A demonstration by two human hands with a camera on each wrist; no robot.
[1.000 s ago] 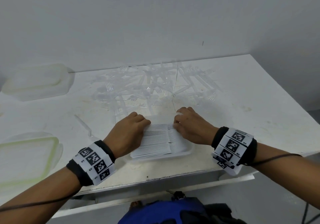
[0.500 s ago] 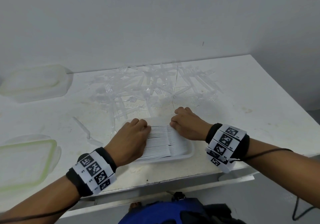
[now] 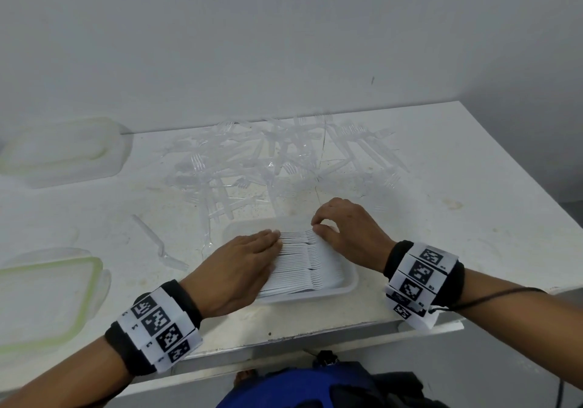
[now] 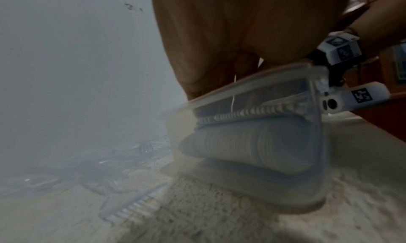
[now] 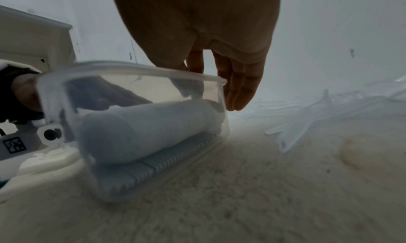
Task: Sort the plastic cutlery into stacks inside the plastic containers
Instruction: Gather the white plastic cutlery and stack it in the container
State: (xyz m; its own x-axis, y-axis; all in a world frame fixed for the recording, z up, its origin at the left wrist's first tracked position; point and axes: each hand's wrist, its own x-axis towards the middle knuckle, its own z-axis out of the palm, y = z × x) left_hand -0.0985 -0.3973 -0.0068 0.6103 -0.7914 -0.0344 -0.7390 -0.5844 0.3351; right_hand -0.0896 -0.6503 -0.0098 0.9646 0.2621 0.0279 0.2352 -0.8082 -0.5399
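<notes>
A clear plastic container (image 3: 348,284) sits near the table's front edge and holds a tight stack of white cutlery (image 3: 303,259). My left hand (image 3: 252,249) lies flat on the handle side of the stack, fingers straight. My right hand (image 3: 340,227) is at the stack's far right end. Its thumb reaches inside the container (image 5: 131,69) and its fingers (image 5: 239,83) hang nearly straight past the far corner. A heap of loose clear cutlery (image 3: 284,161) lies behind the container. From the left wrist the stack (image 4: 252,142) shows through the container wall.
One clear piece of cutlery (image 3: 157,246) lies alone to the left of the container. A green-rimmed lid (image 3: 47,297) rests at the near left and another clear container (image 3: 63,152) at the far left. The table's front edge (image 3: 284,335) is just below my wrists.
My left hand's fingers have uncurled and now lie flat on the stack. My right hand has slid toward the stack's far end. The stack stays in the container.
</notes>
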